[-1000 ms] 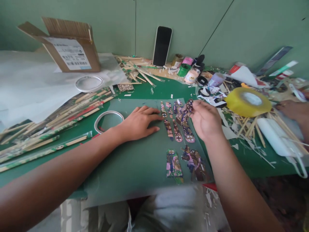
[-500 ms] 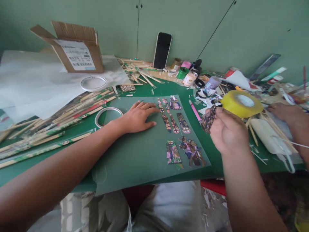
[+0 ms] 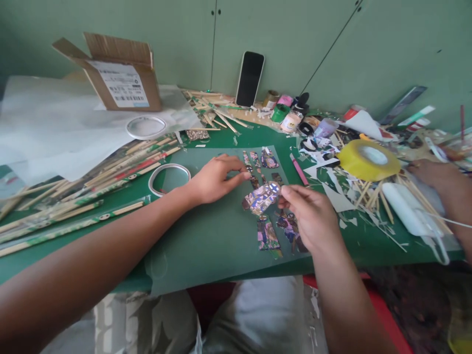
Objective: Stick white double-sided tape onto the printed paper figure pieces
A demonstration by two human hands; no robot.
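Observation:
My right hand [image 3: 309, 216] pinches the edge of a patterned paper cutout [image 3: 262, 197], purple and brown with a white-and-blue round mark, just above the translucent sheet [image 3: 206, 241]. My left hand [image 3: 221, 179] rests on that sheet with its fingers loosely bent and thumb apart, its tips near the upper cutouts. Several other colourful cutouts lie along the sheet's right side, among them a purple one [image 3: 269, 158] at the top, a pink-and-green one [image 3: 268, 233] and a dark figure-shaped one [image 3: 289, 226]. The held cutout partly hides the middle ones.
Tape rolls [image 3: 150, 184] and wrapped sticks [image 3: 110, 172] lie left, below a cardboard box [image 3: 125, 83]. A phone [image 3: 250, 78] leans behind. Right are a pink pen [image 3: 298, 169], yellow tape [image 3: 368, 160], paper scraps [image 3: 337, 196], a white device [image 3: 407, 209] and another person's hand [image 3: 435, 172].
My right hand has moved left with the cutout, from beside the yellow tape to over the sheet, and the cutout now shows flat. My left fingers have bent more.

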